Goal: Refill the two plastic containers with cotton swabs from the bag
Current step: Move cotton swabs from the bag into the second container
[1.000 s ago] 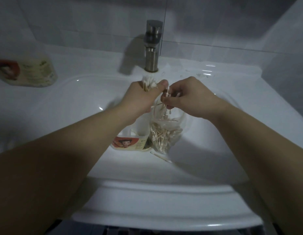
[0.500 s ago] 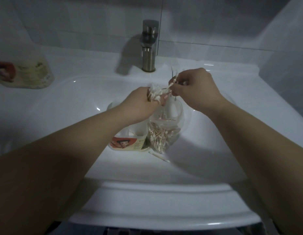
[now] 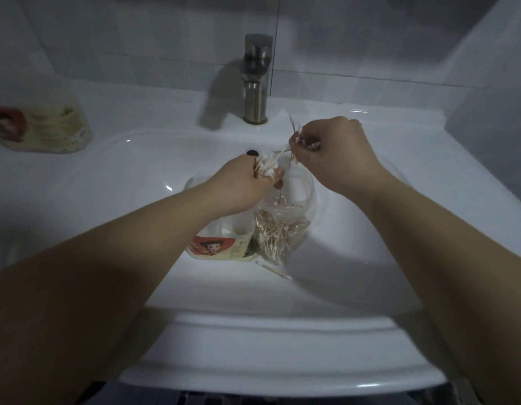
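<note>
My left hand [image 3: 241,188] grips a bundle of cotton swabs [image 3: 265,168] above the sink basin. My right hand [image 3: 335,153] pinches a few more swabs [image 3: 295,135] just to the right of that bundle, their sticks touching it. Below the hands a clear plastic bag [image 3: 282,229] with many swabs stands in the basin. Beside it on the left is a plastic container [image 3: 224,244] with a red cartoon label, partly hidden by my left wrist. A second labelled container [image 3: 46,130] lies on the counter at far left. One loose swab [image 3: 272,268] lies in the basin.
A metal faucet [image 3: 256,80] stands at the back of the white sink [image 3: 253,340]. The drain hole [image 3: 252,153] shows just behind my left hand. Tiled walls close in behind and at right.
My right hand has lifted out of the bag with a few swabs and risen up and right. My left hand with its bundle has dropped slightly lower.
</note>
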Motion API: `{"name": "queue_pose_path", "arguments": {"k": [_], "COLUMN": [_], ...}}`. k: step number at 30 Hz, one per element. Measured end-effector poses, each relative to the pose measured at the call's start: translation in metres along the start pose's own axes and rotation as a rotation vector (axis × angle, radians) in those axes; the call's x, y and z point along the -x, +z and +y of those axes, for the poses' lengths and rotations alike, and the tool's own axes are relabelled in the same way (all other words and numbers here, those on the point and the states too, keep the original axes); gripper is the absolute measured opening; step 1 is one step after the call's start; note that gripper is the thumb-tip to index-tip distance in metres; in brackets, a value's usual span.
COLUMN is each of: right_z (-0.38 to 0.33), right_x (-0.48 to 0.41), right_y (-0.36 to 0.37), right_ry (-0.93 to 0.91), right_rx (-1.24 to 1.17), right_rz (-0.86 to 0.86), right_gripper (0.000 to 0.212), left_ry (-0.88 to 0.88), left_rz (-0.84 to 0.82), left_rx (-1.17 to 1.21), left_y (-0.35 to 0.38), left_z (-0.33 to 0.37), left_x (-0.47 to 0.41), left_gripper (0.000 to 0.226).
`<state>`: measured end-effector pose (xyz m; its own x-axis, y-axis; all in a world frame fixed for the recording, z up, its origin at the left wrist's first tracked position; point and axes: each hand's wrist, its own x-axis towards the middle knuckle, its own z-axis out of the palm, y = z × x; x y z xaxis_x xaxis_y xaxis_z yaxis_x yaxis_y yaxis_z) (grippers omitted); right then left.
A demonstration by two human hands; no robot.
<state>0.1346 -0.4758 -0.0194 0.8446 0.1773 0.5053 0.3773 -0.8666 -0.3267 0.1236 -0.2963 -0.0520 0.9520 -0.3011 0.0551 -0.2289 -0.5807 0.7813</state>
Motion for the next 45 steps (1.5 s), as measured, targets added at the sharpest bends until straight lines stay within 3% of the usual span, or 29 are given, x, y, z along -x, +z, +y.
{"name": "queue_pose_path", "arguments": {"k": [11, 20, 24, 28, 31, 38, 45], "right_z": [-0.001, -0.008, -0.008, -0.001, -0.001, -0.008, -0.003], "right_x": [0.001, 0.005, 0.005, 0.002, 0.003, 0.007, 0.004], "right_y": [0.000, 0.003, 0.005, 0.004, 0.002, 0.003, 0.002], "right_ry": [-0.077, -0.164, -0.113, -0.026, -0.035, -0.084, 0.025], "right_rx": [0.012, 0.009, -0.012, -0.030, -0.062, -0.114, -0.143], "right_rz": [-0.067, -0.151, -0.146, -0.135, -0.180, -0.248, -0.263], "right_gripper": [0.029, 0.029, 0.031, 0.029, 0.027, 0.024, 0.025], "left_ry": [-0.107, -0.211, -0.203, -0.163, -0.104, -0.089, -0.195], "left_rz": [-0.031, -0.010, -0.010, 0.136, 0.273, 0.346, 0.481], "left_rx": [-0.020, 0.098, 0.085, 0.138, 0.233, 0.338, 0.507], "left_y": [0.002, 0.003, 0.000, -0.004, -0.004, 0.001, -0.011], "left_z": [-0.004, -0.005, 0.000, -0.003, -0.005, -0.001, -0.002], "left_x": [-0.003, -0.005, -0.003, -0.007, -0.009, -0.009, -0.015], "left_gripper": [0.037, 0.036, 0.037, 0.042, 0.032, 0.033, 0.019]}}
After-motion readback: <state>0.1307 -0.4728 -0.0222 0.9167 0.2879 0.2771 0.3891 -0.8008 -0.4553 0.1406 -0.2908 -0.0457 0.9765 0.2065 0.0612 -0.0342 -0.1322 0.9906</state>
